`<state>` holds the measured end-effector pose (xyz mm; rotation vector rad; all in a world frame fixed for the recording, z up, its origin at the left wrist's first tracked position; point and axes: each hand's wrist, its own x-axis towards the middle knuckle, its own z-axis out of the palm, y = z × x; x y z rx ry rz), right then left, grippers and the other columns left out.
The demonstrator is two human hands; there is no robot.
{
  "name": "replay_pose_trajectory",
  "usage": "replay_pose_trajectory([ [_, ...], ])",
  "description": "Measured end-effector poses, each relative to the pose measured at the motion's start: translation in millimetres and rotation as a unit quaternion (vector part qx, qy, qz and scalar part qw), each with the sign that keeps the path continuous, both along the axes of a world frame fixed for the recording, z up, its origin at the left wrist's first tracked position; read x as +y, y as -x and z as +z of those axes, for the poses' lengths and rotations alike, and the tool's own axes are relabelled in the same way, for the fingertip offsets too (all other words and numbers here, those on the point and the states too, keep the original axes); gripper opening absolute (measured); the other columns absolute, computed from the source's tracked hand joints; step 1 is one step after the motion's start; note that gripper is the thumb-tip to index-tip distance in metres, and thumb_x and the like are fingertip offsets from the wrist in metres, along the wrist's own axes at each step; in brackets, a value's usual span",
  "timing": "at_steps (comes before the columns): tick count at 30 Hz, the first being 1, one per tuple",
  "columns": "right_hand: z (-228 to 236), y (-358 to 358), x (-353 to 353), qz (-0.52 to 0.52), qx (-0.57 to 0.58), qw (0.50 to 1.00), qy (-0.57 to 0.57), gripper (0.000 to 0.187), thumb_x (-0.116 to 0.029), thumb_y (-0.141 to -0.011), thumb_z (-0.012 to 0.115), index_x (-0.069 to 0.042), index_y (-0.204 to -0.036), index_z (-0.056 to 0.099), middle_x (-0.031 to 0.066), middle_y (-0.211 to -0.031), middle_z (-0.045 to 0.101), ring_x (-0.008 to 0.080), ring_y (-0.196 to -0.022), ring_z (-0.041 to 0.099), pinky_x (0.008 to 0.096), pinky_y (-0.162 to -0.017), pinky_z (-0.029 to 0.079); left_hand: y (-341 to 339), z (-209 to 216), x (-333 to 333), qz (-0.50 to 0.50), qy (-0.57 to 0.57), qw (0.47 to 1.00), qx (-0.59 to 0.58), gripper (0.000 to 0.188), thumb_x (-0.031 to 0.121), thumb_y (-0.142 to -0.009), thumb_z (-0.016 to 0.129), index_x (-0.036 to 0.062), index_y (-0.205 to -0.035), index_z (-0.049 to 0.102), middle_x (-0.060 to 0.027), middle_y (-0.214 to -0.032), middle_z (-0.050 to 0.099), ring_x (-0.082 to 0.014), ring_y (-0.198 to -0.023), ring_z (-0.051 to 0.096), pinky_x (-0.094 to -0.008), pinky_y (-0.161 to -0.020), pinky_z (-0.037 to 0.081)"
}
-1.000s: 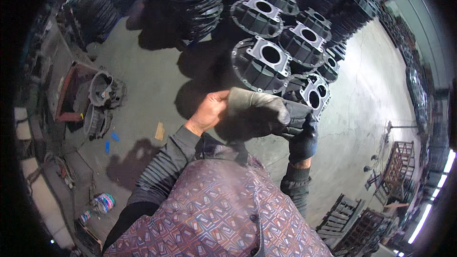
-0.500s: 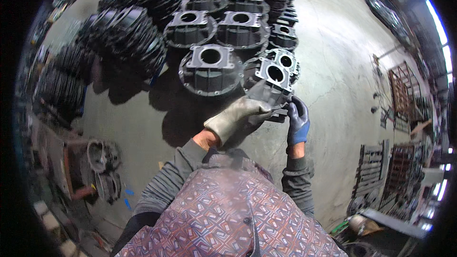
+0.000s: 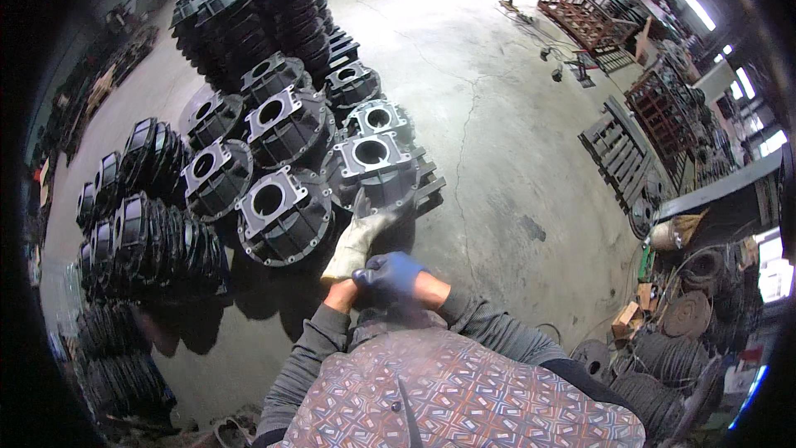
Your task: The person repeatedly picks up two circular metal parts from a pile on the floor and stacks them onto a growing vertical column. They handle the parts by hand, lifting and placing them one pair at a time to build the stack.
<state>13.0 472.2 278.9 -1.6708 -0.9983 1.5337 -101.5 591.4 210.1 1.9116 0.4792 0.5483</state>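
Note:
My left hand (image 3: 358, 242), in a cream work glove with grey fingers, is stretched out and holds nothing. Its fingertips overlap the near edge of a dark cast-metal housing (image 3: 383, 186) in the view; whether they touch cannot be told. My right hand (image 3: 390, 274), in a blue and dark-grey coated glove, crosses over and is closed on the cuff of the left glove (image 3: 342, 265) at the wrist. The housing has a round bolt flange and a bright machined face with a big hole. Another such housing (image 3: 358, 119) stands just behind it.
More housings (image 3: 286, 228) stand in rows to the left. Tall dark stacks of castings (image 3: 249, 21) rise behind them, and leaning ones (image 3: 157, 245) lie farther left. A pallet edge (image 3: 431, 191) shows at the right. Slatted racks (image 3: 618, 149) and cable coils (image 3: 663, 365) line the right side.
The view has swung right, so the housings appear farther left. My right hand has left the near housing and now grips the left glove's cuff. My left hand has drawn back from it and straightened.

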Motion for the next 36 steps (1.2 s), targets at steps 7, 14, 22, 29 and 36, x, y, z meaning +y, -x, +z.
replay_pose_trajectory([
  [7,-22.7,21.8,5.3,-0.024,0.039,0.999,-0.001,0.035,-0.039,-0.096,0.076,-0.004,-0.097,0.076,0.0012,-0.080,0.070,0.0093,-0.071,0.059,0.0291,-0.064,0.051,16.9,-24.2,10.9,-0.010,-0.129,0.990,0.052,0.032,0.010,-0.099,0.060,0.0071,-0.128,0.071,-0.0104,-0.132,0.069,-0.0220,-0.121,0.066,-0.0345,-0.107,0.049],
  [14,-48.0,34.5,11.2,0.085,0.033,0.986,-0.139,0.035,-0.037,-0.101,0.071,-0.002,-0.094,0.074,-0.0015,-0.081,0.069,0.0075,-0.073,0.056,0.0320,-0.067,0.050,5.3,-25.2,2.7,0.045,0.589,0.806,0.032,0.084,0.010,-0.094,0.071,0.0089,-0.165,0.025,-0.0099,-0.162,0.041,-0.0200,-0.145,0.045,-0.0392,-0.120,0.038],
  [22,-33.8,49.6,0.0,0.171,-0.059,0.950,-0.256,0.023,-0.024,-0.090,0.075,-0.004,-0.100,0.070,0.0121,-0.081,0.063,0.0236,-0.071,0.057,0.0390,-0.067,0.049,11.9,37.6,-21.6,0.014,0.689,0.722,-0.060,0.088,0.006,-0.096,0.071,0.0150,-0.167,0.021,-0.0059,-0.159,0.044,-0.0256,-0.136,0.052,-0.0442,-0.118,0.042],
  [29,-56.1,27.8,-45.2,-0.076,0.017,0.990,-0.116,0.050,-0.052,-0.094,0.073,-0.004,-0.109,0.076,0.0145,-0.095,0.076,0.0221,-0.083,0.071,0.0419,-0.079,0.056,2.6,-15.1,-14.8,0.055,0.644,0.761,-0.044,0.041,0.006,-0.097,0.068,0.0050,-0.134,0.051,-0.0147,-0.114,0.065,-0.0249,-0.093,0.065,-0.0360,-0.080,0.055],
  [36,-262.7,-43.3,-285.0,-0.294,-0.169,0.921,0.193,0.036,-0.034,-0.098,0.064,0.000,-0.102,0.075,0.0122,-0.089,0.077,0.0215,-0.075,0.074,0.0362,-0.070,0.057,143.7,-144.5,20.5,-0.092,-0.339,0.911,0.214,0.025,0.014,-0.090,0.073,0.0074,-0.114,0.074,-0.0167,-0.107,0.076,-0.0308,-0.101,0.074,-0.0394,-0.085,0.060],
])
